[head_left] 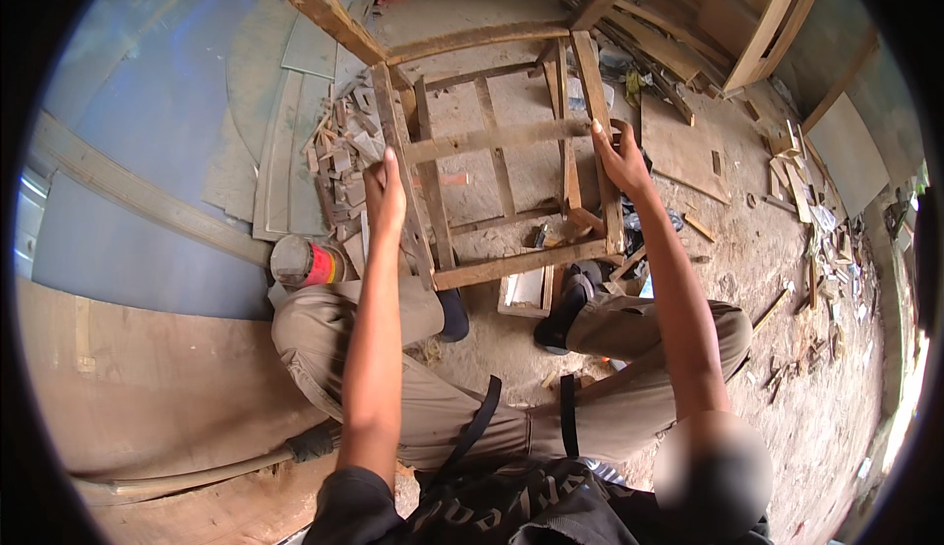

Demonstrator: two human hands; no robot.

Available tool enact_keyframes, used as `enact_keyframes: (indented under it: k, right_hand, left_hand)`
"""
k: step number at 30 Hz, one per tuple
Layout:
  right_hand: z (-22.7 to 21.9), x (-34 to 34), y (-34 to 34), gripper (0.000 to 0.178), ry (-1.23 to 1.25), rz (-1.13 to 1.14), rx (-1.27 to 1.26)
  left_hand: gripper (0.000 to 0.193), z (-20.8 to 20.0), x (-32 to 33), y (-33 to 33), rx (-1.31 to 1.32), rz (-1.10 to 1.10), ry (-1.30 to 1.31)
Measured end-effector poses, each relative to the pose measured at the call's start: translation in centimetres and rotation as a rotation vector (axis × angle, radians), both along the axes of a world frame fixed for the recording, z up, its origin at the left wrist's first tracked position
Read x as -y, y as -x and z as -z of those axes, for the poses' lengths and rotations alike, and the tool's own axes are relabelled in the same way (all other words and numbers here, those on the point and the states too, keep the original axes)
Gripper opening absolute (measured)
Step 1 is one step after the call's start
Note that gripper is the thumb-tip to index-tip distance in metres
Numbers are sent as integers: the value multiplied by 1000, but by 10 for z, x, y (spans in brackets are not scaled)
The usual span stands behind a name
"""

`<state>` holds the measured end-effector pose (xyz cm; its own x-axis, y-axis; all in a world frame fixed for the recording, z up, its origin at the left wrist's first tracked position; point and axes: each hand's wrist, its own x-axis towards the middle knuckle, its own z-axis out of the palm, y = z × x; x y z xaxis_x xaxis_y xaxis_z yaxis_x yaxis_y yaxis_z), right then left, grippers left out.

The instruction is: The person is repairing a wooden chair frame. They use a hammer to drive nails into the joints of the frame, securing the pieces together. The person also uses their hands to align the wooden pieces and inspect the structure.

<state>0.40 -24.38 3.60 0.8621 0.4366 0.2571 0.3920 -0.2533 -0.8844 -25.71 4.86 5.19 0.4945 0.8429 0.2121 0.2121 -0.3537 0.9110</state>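
A bare wooden chair frame [521, 262] stands between my legs, its seat opening without a panel and its two back posts rising toward the top of the view. My left hand [386, 196] is closed round the left seat rail, thumb along the top. On the opposite side my right hand [621, 160] grips the right rail, the thumb on the upper face and the fingers wrapped over the outer side. A flat crossbar [501, 139] runs between the two rails close to both hands. Through the open frame the lower stretchers and the floor show.
By my left knee sits a round can [310, 262] with a red and yellow label. A shallow wooden box [527, 292] lies between my feet. Wood offcuts [339, 142] are heaped left of the frame. Far right stands a wooden cabinet [762, 24]; scraps litter the floor below it.
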Motion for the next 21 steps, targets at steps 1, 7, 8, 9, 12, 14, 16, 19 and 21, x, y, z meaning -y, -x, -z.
enact_keyframes:
  k: [1,7,8,9,12,14,16,19,21]
  right_hand:
    - [-9,5,16,72,44,46,-8]
    - [21,1,27,61,-60,93,-116]
    - [20,2,26,58,2,62,-98]
    - [19,5,24,55,63,34,-79]
    - [22,-1,23,46,69,52,20]
    - [24,-1,18,45,97,103,141]
    - [20,-3,24,46,104,104,80]
    - [17,-1,29,47,142,129,83]
    - [18,2,35,48,192,184,120]
  left_hand:
    - [66,14,6,8,-3,57,9]
    - [67,30,30,12,50,175,373]
    - [64,25,33,8,60,180,381]
    - [58,21,38,3,160,137,364]
    - [58,14,30,-4,24,78,331]
    - [59,12,33,-8,44,69,313]
    - [59,14,30,-4,51,75,319]
    - [51,14,30,-1,-75,65,265]
    - [42,12,39,0,-73,38,222]
